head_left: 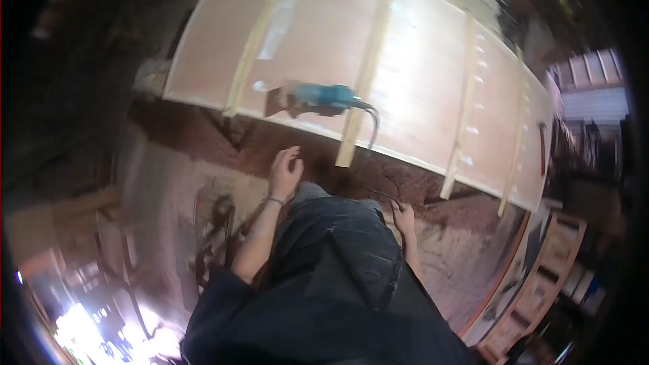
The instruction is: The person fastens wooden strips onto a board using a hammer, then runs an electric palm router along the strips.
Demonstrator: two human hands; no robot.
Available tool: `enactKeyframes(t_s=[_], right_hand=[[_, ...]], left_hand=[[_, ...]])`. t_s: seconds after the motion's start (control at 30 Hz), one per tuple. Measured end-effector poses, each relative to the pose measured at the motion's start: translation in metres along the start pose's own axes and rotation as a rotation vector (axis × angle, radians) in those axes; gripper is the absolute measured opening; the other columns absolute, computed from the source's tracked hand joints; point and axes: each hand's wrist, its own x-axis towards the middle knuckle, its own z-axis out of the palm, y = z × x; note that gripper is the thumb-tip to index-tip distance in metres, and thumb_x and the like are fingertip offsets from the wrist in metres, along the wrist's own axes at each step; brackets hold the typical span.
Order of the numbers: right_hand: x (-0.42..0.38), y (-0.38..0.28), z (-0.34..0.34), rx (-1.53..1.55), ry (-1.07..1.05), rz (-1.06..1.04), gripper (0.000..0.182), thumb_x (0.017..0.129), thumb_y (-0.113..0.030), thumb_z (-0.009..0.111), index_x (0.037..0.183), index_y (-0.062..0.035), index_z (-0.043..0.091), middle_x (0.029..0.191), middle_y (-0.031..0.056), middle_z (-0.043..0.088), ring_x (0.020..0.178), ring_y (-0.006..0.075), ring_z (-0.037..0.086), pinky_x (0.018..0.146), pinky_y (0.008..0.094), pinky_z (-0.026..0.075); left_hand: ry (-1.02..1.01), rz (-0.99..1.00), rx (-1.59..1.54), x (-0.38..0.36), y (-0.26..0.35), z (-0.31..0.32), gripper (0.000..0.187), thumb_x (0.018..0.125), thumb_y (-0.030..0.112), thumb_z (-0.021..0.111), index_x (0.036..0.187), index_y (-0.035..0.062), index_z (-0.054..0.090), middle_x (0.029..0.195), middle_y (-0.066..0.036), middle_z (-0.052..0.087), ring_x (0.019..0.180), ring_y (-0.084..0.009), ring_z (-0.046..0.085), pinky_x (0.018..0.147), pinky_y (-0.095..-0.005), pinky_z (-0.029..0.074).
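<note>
My left hand (286,174) is held just off the near edge of a large pale panel (318,20), its fingers loosely bent and apart with nothing between them. On the panel, beyond that hand, lies a teal power tool (324,97) with a brown guard-like part at its left end, blurred. Its black cable (375,125) curves over the panel's edge. Lower right, beside my dark clothing, my right hand (403,216) is closed around a thin dark stretch of cable.
Wooden strips (368,61) run across the panel, some ends jutting past its near edge. A red-handled hammer (542,149) lies at its right end. A wooden frame with compartments (547,274) stands lower right. Below the panel, the ground is dusty and reddish.
</note>
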Motion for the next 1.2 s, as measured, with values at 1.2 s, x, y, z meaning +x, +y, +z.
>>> enactKeyframes(t_s=[1.2], right_hand=[[0.009, 0.136, -0.014, 0.098, -0.085, 0.520, 0.028, 0.091, -0.028, 0.064, 0.084, -0.0009, 0.064, 0.069, 0.0087, 0.062, 0.061, 0.0211, 0.063, 0.054, 0.0375, 0.053]], left_hand=[[0.152, -0.338, -0.145, -0.013, -0.091, 0.012, 0.029, 0.093, 0.019, 0.067, 0.118, 0.0043, 0.067, 0.104, -0.012, 0.071, 0.098, -0.0234, 0.069, 0.087, -0.0347, 0.054]])
